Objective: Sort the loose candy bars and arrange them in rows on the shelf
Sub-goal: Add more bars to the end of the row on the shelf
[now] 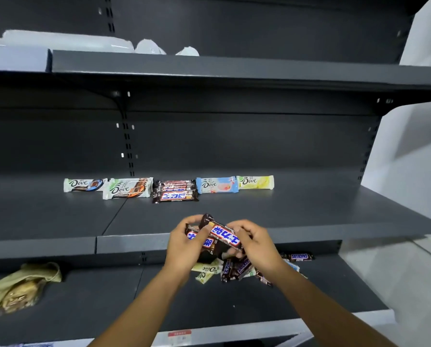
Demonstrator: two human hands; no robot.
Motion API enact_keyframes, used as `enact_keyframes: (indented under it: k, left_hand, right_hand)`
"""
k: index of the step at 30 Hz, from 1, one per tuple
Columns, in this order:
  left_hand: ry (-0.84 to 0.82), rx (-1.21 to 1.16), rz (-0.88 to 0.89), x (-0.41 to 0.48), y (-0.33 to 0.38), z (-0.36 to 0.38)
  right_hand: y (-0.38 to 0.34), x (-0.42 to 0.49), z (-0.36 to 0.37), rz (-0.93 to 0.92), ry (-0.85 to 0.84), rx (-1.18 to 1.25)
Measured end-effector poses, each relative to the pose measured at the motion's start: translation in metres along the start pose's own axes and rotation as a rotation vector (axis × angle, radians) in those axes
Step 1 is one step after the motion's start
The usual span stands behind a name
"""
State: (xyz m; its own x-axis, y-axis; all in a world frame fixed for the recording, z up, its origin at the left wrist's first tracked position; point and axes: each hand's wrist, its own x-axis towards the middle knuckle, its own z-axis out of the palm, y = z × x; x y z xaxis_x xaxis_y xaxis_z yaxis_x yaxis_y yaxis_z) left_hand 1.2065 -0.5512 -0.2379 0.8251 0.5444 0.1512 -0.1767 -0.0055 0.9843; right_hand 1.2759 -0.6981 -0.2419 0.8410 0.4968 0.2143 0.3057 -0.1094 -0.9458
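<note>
Snickers bars (225, 234) in left grip (181, 246)

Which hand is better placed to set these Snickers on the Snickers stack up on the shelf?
Probably the left. The left hand grips the held Snickers bars and sits almost directly below the Snickers stack; the right hand is farther off to the side.

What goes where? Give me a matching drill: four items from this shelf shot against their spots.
Items
1. yellow bar
2. cloth bag
3. loose pile
4. dark bar stack

Spots
A. lower shelf, right of centre
B. middle shelf, right end of row
C. lower shelf, far left
D. middle shelf, centre of row

Pairs: 1-B, 2-C, 3-A, 4-D
</note>
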Motion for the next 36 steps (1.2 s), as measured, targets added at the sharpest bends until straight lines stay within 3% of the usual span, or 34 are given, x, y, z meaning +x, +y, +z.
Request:
enact_keyframes:
  k: [16,21,25,28,32,36]
  left_hand:
    - [-0.063,0.022,-0.093,0.116,0.007,0.057]
    - [-0.070,0.015,-0.120,0.138,0.001,0.081]
    - [-0.082,0.040,-0.139,0.148,-0.007,0.093]
    - [-0.088,0.067,-0.164,0.153,-0.012,0.100]
    - [-0.117,0.081,-0.199,0.163,-0.017,0.108]
    - [-0.161,0.064,-0.239,0.170,-0.020,0.120]
  right_hand:
    - [0.013,0.108,-0.062,-0.456,-0.213,-0.569]
    - [0.020,0.130,-0.083,-0.536,-0.129,-0.876]
    - [0.036,0.141,-0.093,-0.774,0.052,-1.048]
    - [0.048,0.146,-0.097,-0.867,0.071,-1.096]
    - [0.053,0.147,-0.102,-0.925,-0.009,-1.181]
    - [0.061,0.147,-0.106,-0.811,-0.097,-1.196]
